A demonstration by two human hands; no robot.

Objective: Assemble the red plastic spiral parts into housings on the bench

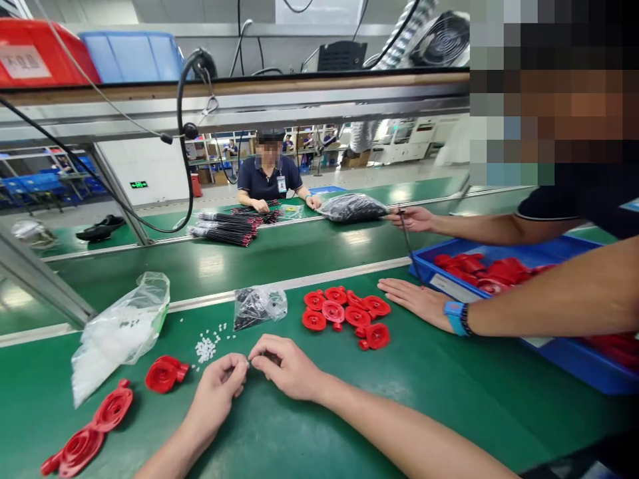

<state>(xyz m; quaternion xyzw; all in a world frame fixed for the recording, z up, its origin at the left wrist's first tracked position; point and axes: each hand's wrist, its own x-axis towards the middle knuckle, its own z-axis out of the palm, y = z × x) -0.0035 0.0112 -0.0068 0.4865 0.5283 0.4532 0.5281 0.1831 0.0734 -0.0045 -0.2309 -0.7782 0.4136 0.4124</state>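
My left hand (pixel 223 384) and my right hand (pixel 285 367) meet at the fingertips over the green table (pixel 279 439). Both are closed in a pinch. Whatever lies between the fingers is too small to make out. Just beyond my left hand is a scatter of small white plastic pieces (pixel 205 348). A clear bag of small black parts (pixel 258 306) lies past my right hand. One red round plastic part (pixel 164 374) sits left of my left hand, with more red parts (pixel 88 432) nearer the front. To the right lies a group of red parts (pixel 333 311).
A clear bag of white pieces (pixel 120 339) stands at left. At right, a co-worker's hand (pixel 417 303) rests on the table beside a blue bin (pixel 424 256) of red parts. Across the line, another person sits by bundled black wires (pixel 224 229). A metal beam (pixel 319 100) runs overhead.
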